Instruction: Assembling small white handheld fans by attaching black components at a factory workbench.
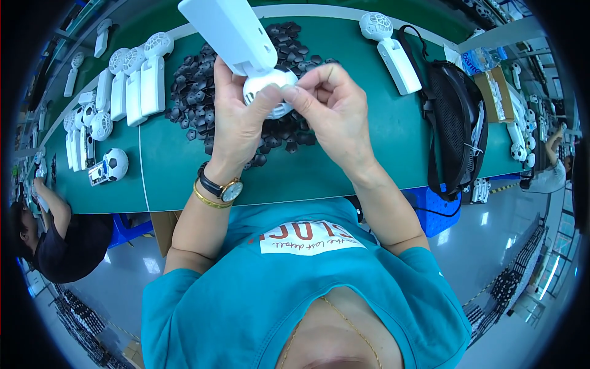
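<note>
My left hand (238,117) is wrapped round the ball-shaped head of a white handheld fan (230,34), whose slab handle tilts up and to the left. Slots show in the side of the ball. My right hand (337,114) presses thumb and forefinger together against the ball's right side, close to my left thumb. Whatever may be between those fingertips is hidden. Beneath and behind both hands spreads a heap of small black pentagon pieces (195,83) on the green tabletop (332,166).
Several white fans (145,83) stand at the left, near a black-and-white ball head (115,164). Another fan (396,61) lies right of the heap, beside a black backpack (455,123). A bottle (482,60) and a cardboard box (495,95) sit beyond. A co-worker (67,240) sits at the left.
</note>
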A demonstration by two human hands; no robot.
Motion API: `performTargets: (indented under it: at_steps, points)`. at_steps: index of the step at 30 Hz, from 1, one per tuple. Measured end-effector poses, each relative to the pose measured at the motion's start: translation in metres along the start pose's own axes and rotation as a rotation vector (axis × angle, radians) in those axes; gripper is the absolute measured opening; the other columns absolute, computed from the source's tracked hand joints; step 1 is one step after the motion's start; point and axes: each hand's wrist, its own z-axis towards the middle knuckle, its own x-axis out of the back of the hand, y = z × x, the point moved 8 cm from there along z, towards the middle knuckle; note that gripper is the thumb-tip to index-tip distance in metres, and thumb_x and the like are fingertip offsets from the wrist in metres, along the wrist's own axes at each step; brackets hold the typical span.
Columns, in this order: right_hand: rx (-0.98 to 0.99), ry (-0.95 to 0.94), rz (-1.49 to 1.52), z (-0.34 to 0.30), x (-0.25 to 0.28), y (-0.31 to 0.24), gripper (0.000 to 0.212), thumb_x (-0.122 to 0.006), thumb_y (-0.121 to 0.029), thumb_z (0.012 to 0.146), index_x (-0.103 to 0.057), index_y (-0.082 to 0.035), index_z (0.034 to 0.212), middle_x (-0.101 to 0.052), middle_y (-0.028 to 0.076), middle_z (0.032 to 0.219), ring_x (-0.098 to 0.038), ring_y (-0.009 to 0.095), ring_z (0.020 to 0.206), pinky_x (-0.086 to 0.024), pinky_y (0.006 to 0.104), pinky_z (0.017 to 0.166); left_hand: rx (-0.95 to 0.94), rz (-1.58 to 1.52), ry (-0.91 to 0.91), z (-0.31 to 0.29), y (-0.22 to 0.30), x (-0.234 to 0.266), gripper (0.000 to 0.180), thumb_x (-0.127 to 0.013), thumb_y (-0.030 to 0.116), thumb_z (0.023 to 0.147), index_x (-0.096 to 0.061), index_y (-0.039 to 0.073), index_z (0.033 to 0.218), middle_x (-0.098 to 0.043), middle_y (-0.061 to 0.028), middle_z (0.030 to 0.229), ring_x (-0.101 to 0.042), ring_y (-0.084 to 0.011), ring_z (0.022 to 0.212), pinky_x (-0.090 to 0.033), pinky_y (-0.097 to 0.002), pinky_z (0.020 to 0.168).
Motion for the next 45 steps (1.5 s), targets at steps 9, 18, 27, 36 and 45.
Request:
performTargets:
  at_steps: [9, 18, 27, 36, 45]
  points:
    - [-0.228, -0.179, 0.225, 0.011, 0.016, 0.016, 0.015, -0.069, -0.011, 0.089, -0.062, -0.002, 0.099, -0.062, 0.000, 0.079, -0.056, 0.005, 0.070, -0.046, 0.0180, 0.059, 0.006, 0.123, -0.104, 0.015, 0.018, 0.003, 0.060, -0.073, 0.009, 0.083, -0.036, 0.004, 0.130, -0.054, -0.0107, 0.115, -0.060, -0.0201, 0.102, -0.055, -0.0371, 0.086]
    - [0.004, -0.254, -0.659, -0.024, 0.038, 0.034, 0.013, -0.070, -0.008, 0.084, -0.067, -0.003, 0.095, -0.065, 0.004, 0.084, -0.061, 0.014, 0.072, -0.049, 0.0271, 0.061, 0.067, 0.126, -0.086, 0.018, 0.014, 0.021, 0.049, -0.065, 0.012, 0.089, -0.039, 0.003, 0.129, -0.056, -0.0135, 0.119, -0.062, -0.0254, 0.104, -0.058, -0.0501, 0.086]
    - [0.333, -0.372, -0.972, -0.023, 0.011, 0.014, 0.019, -0.069, -0.003, 0.078, -0.064, -0.002, 0.096, -0.062, 0.013, 0.082, -0.063, 0.028, 0.075, -0.051, 0.0372, 0.066, 0.164, 0.016, -0.033, 0.018, 0.009, 0.022, 0.046, -0.064, 0.021, 0.092, -0.040, 0.003, 0.127, -0.058, -0.0128, 0.113, -0.065, -0.0227, 0.099, -0.061, -0.0466, 0.079]
    - [-0.261, -0.340, -0.156, -0.009, 0.016, 0.020, 0.014, -0.068, -0.007, 0.086, -0.065, -0.003, 0.099, -0.064, 0.003, 0.080, -0.060, 0.010, 0.068, -0.048, 0.0255, 0.056, 0.158, 0.067, -0.071, 0.015, 0.016, 0.008, 0.057, -0.052, 0.027, 0.098, -0.023, 0.009, 0.144, -0.054, -0.0150, 0.121, -0.065, -0.0228, 0.098, -0.061, -0.0479, 0.078]
    - [-0.080, -0.179, 0.124, -0.004, -0.007, -0.011, 0.021, -0.068, -0.006, 0.088, -0.067, -0.002, 0.108, -0.065, 0.002, 0.082, -0.058, 0.006, 0.067, -0.047, 0.0181, 0.054, 0.057, 0.004, -0.016, 0.014, 0.011, -0.011, 0.055, -0.042, 0.027, 0.102, -0.017, 0.013, 0.149, -0.046, -0.0100, 0.128, -0.060, -0.0166, 0.101, -0.057, -0.0341, 0.076]
